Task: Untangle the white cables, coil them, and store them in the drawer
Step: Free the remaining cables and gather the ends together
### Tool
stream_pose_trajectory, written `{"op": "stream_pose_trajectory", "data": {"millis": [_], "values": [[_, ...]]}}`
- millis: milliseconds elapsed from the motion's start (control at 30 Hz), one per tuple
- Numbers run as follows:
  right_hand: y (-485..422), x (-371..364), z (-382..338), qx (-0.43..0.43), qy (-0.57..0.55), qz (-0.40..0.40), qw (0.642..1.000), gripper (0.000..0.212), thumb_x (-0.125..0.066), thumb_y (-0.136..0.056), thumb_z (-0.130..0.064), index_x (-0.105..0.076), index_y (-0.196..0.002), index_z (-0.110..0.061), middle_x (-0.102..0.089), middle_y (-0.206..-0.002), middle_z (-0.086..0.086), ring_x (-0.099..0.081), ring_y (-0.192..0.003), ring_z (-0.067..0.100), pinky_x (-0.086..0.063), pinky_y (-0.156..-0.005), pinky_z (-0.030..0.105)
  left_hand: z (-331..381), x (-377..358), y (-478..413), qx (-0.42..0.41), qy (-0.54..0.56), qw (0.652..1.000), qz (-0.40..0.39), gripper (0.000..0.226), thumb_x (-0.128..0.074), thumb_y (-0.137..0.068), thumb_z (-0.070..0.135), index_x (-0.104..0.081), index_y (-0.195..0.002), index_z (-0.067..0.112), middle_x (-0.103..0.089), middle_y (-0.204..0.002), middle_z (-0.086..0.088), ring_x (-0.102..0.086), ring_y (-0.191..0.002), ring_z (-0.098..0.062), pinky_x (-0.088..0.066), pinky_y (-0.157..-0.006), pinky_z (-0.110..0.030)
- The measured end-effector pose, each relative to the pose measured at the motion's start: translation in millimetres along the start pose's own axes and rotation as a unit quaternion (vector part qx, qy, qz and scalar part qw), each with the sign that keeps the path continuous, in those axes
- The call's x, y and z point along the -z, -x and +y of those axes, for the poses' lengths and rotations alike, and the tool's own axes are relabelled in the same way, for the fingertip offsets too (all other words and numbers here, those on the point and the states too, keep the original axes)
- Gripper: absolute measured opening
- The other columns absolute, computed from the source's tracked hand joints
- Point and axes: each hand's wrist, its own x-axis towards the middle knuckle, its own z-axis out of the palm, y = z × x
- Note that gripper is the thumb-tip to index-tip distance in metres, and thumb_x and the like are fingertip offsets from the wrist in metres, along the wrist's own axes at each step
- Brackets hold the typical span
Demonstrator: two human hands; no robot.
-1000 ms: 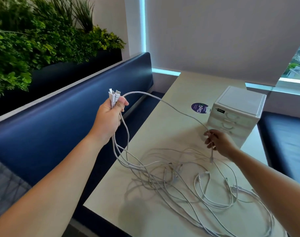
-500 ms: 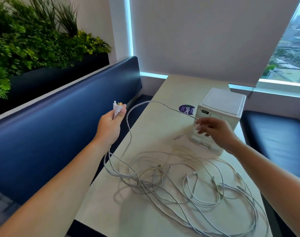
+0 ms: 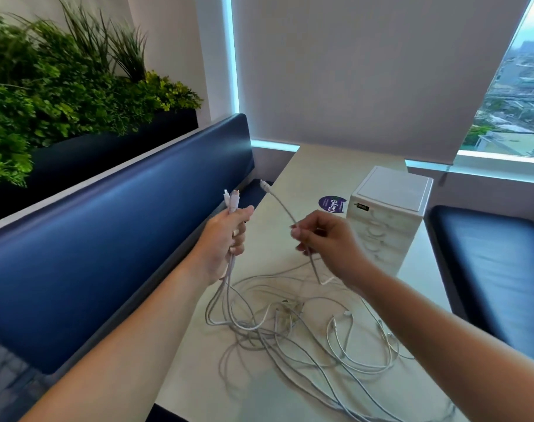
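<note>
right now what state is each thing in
left hand: grips a bundle of cable ends, connectors pointing up
right hand: pinches one cable below its raised connector
white cables: tangled loose on the table, not coiled
drawer unit: upright, all drawers closed

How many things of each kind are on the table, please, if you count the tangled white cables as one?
White cable tangle: 1
White drawer unit: 1
Purple sticker: 1
Total: 3
</note>
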Motion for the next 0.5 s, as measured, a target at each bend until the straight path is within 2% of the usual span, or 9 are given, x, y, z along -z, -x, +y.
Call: {"op": "stream_pose_trajectory", "data": {"millis": [167,233,333,500], "values": [[4,-39,1,0.004,0.009,-0.024,1.000,0.019,-0.073,-0.080,-0.008,-0.062,-0.069,-0.018,-0.063,-0.065,0.004,-0.062,-0.058,0.015,-0.047,-0.055,0.025,-2,-2,12,-0.028,0.014,0.999,-0.018,0.019,-0.064,-0.091,0.026,-0.049,-0.082,0.019,-0.027,-0.055,0.008,-0.022,-0.048,-0.006,-0.021,-0.047,-0.020],[5,-47,3,-0.005,0.016,-0.036,0.999,0.020,-0.073,-0.080,-0.010,-0.062,-0.067,-0.020,-0.063,-0.065,0.005,-0.063,-0.058,0.015,-0.048,-0.057,0.029,-3,0,16,-0.041,0.025,0.999,-0.016,0.012,-0.065,-0.090,0.026,-0.058,-0.091,0.016,-0.027,-0.055,0.008,-0.022,-0.048,-0.007,-0.023,-0.047,-0.019],[7,-53,6,-0.030,0.022,-0.057,0.998,0.018,-0.074,-0.080,-0.012,-0.063,-0.068,-0.018,-0.060,-0.057,-0.001,-0.064,-0.056,0.014,-0.049,-0.058,0.031,-6,3,20,-0.049,0.024,0.998,-0.003,0.016,-0.059,-0.095,0.022,-0.065,-0.108,0.015,-0.028,-0.057,0.005,-0.023,-0.051,-0.008,-0.027,-0.050,-0.019],[8,-61,6,-0.052,0.010,-0.078,0.996,0.015,-0.071,-0.083,-0.011,-0.064,-0.070,-0.014,-0.061,-0.065,0.009,-0.063,-0.054,0.014,-0.050,-0.056,0.027,-7,4,23,-0.067,0.020,0.997,0.011,0.011,-0.055,-0.098,0.018,-0.065,-0.102,0.019,-0.042,-0.068,0.006,-0.035,-0.063,-0.007,-0.032,-0.057,-0.022]]}}
